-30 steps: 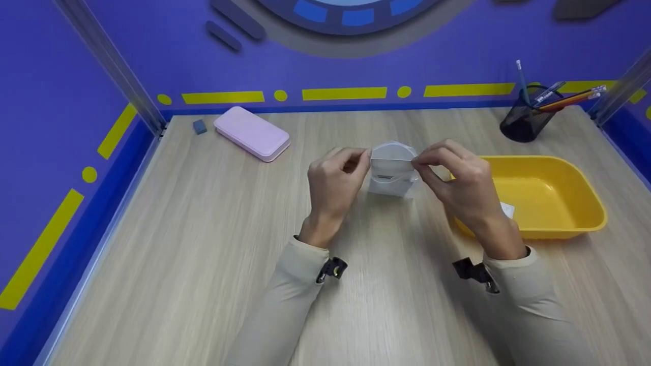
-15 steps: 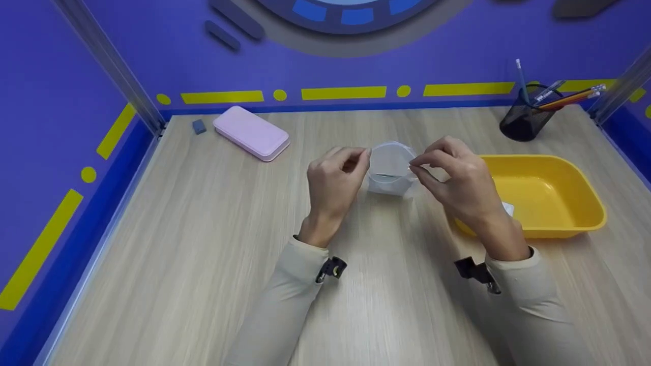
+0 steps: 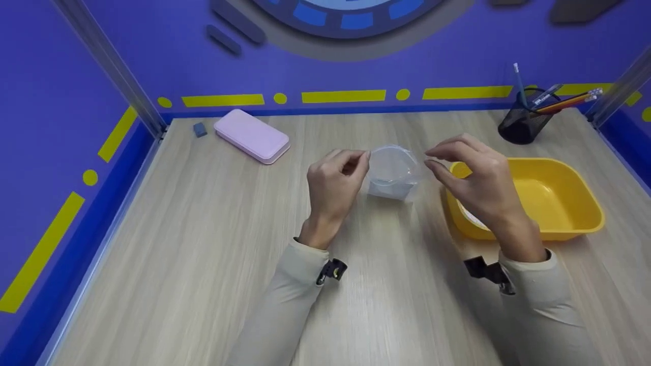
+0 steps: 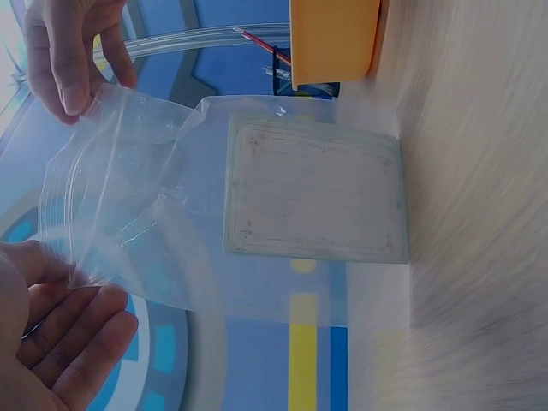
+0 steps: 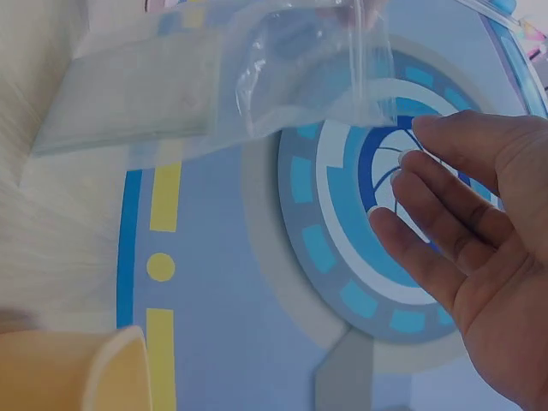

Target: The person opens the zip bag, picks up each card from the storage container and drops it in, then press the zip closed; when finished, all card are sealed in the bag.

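Observation:
A clear zip bag stands upright on the table with its mouth up. Inside, at the bottom, sits a stack of pale printed cards or paper with a bordered face. My left hand pinches the bag's top left corner between thumb and index finger. To the right of the bag, my right hand holds nothing; its thumb and fingers are parted, just off the bag's top edge in the right wrist view. The bag's mouth sags to a rounded shape in the head view.
A yellow tray stands under and beside my right forearm, with something white partly hidden in it. Behind are a black mesh cup of pencils, a pink case and a small blue eraser-like block. Walls border the table.
My right hand has let go of the bag's right corner and moved right, its fingers spreading. The left hand keeps its pinch, and the bag's mouth has slackened from a taut straight edge.

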